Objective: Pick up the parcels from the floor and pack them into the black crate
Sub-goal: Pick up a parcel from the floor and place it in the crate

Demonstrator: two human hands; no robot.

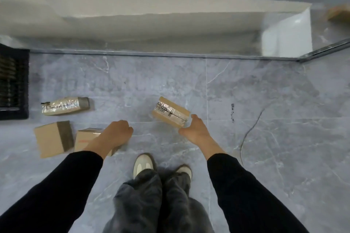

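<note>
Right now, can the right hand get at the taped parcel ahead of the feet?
Probably yes: the right hand is spread open beside the taped parcel, with nothing lying between them.

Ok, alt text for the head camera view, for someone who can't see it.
Seen from above, a person's right hand reaches for a taped cardboard parcel on the grey tiled floor. Three more parcels lie left of it, near a black crate.

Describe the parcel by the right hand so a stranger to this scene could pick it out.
On the grey tiled floor, look just ahead of the person's shoes. The brown box at the right hand lies alone there, shiny tape across its top; the other three parcels cluster left by the black crate.
</note>
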